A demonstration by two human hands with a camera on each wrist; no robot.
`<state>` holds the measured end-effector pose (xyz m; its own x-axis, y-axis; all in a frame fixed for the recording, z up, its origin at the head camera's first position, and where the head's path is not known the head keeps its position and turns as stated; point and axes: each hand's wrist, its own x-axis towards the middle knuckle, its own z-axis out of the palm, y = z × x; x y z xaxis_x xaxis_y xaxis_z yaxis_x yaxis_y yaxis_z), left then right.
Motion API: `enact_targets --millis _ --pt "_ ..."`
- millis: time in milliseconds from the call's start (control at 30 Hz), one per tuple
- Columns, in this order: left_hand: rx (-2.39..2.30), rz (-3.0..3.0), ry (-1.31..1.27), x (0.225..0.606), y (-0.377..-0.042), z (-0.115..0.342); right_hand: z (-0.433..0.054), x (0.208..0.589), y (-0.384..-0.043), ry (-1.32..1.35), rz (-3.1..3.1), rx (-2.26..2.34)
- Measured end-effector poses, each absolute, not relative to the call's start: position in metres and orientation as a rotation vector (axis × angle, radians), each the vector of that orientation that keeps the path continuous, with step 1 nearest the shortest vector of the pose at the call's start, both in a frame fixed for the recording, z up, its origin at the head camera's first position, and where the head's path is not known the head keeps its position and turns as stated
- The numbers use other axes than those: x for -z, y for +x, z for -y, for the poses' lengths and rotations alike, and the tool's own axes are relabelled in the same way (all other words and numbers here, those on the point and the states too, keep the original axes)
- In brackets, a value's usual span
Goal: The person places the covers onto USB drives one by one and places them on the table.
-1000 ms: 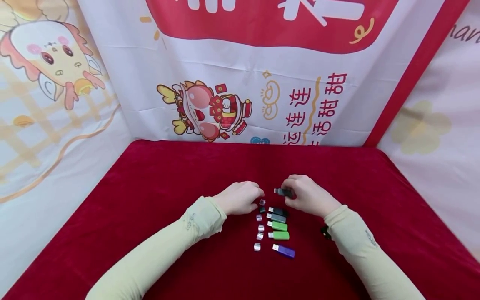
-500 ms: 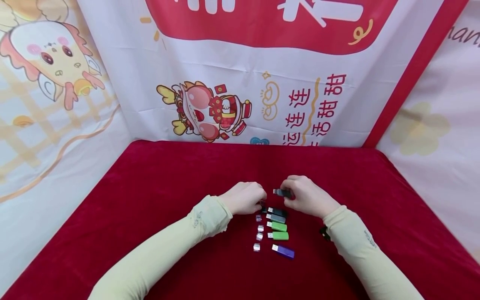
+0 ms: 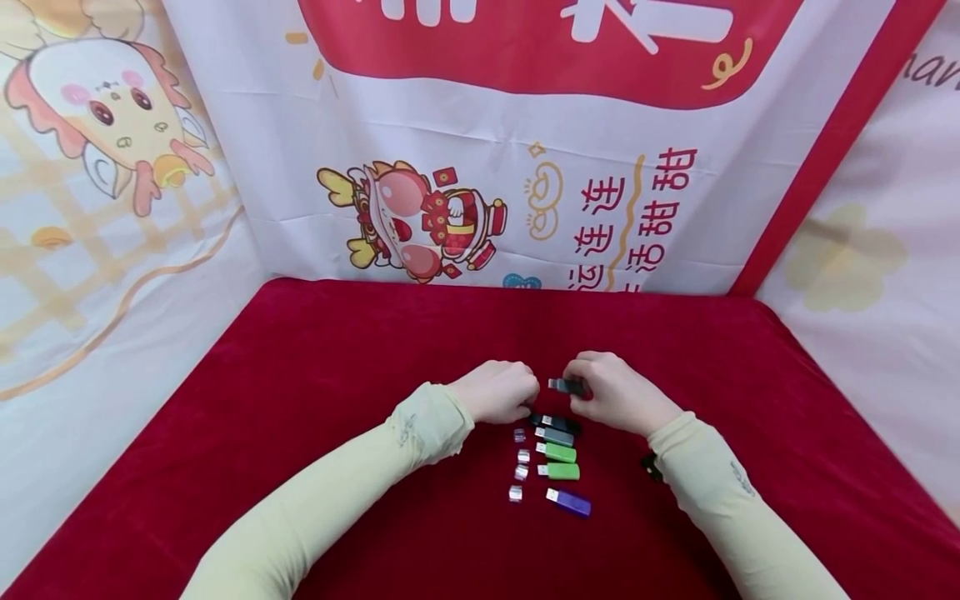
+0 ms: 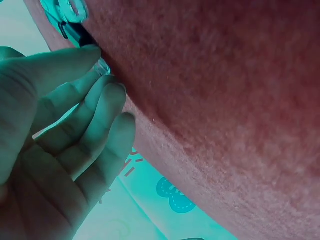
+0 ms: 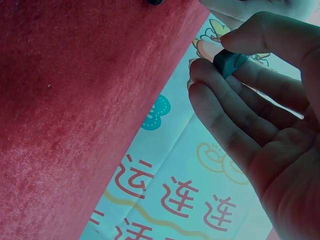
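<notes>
Between its thumb and fingertips my left hand [image 3: 498, 392] pinches a small clear cap [image 4: 102, 67], partly hidden by the fingers. My right hand [image 3: 618, 392] grips a dark grey USB stick [image 3: 567, 386] by its body, the metal plug pointing left toward the left hand. The two hands are a short gap apart, over the far end of a column of USB sticks. Nearest below them lies a black USB stick [image 3: 560, 424], with a small black cap [image 3: 536, 418] by its plug; whether they touch I cannot tell.
Down the column lie a grey USB stick [image 3: 554, 436], a green one [image 3: 557, 452], another green one [image 3: 559, 472] and a purple one [image 3: 569, 502]. Several clear caps [image 3: 516, 493] lie left of them on the red cloth [image 3: 360, 342]. A small dark object [image 3: 651, 465] sits by the right sleeve.
My left hand has moved right, toward the right hand, and has taken hold of a clear cap. The black cap has shifted right, nearer the black stick. The right hand stays nearly still.
</notes>
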<state>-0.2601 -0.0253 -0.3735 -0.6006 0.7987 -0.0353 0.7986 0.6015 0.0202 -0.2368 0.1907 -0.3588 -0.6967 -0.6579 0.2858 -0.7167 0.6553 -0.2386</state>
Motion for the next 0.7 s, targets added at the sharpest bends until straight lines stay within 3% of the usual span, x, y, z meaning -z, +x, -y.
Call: enact_targets --millis 700 --pt "-0.247 -2.633 1.462 0.375 -0.275 0.029 -0.192 0.363 -0.238 1.128 2.720 -0.510"
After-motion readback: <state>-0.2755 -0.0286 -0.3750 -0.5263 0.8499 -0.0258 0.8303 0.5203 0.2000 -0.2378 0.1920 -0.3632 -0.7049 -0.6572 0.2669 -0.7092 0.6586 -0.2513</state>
